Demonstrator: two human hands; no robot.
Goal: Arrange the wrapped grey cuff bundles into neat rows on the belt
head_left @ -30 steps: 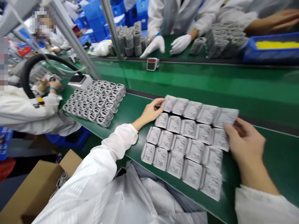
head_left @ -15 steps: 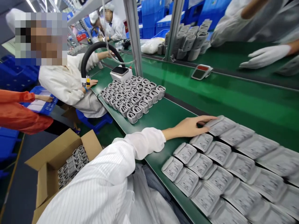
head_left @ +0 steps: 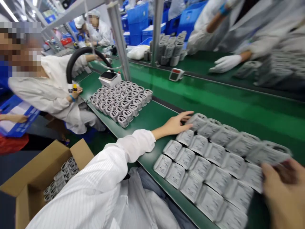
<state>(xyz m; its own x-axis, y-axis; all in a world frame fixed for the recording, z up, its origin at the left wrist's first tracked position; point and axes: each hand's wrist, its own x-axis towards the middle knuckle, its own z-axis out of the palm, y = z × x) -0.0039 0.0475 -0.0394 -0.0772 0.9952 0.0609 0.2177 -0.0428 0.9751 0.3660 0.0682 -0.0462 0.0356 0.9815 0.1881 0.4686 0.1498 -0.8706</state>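
Several rows of grey cuff-like parts (head_left: 205,165) lie overlapped on the green bench (head_left: 152,117) in front of me. My left hand (head_left: 175,124) reaches across, fingers stretched out and pressed against the left end of the far row (head_left: 228,135), which stands tilted up on edge. My right hand (head_left: 283,187) is blurred at the lower right, touching the right end of that same row; its fingers curl at the row's last part.
A block of upright grey cuffs (head_left: 121,100) stands further left, beside a small white device (head_left: 110,78). A cardboard box (head_left: 30,178) with cuffs sits on the floor at the left. A seated person in white (head_left: 47,86) works at the left. Gloved hands (head_left: 225,63) work across the green conveyor (head_left: 214,92).
The view has swung left and back partly right. The far row of cuffs, flat before, is now tipped up between my two hands, and my right hand has come back into view.
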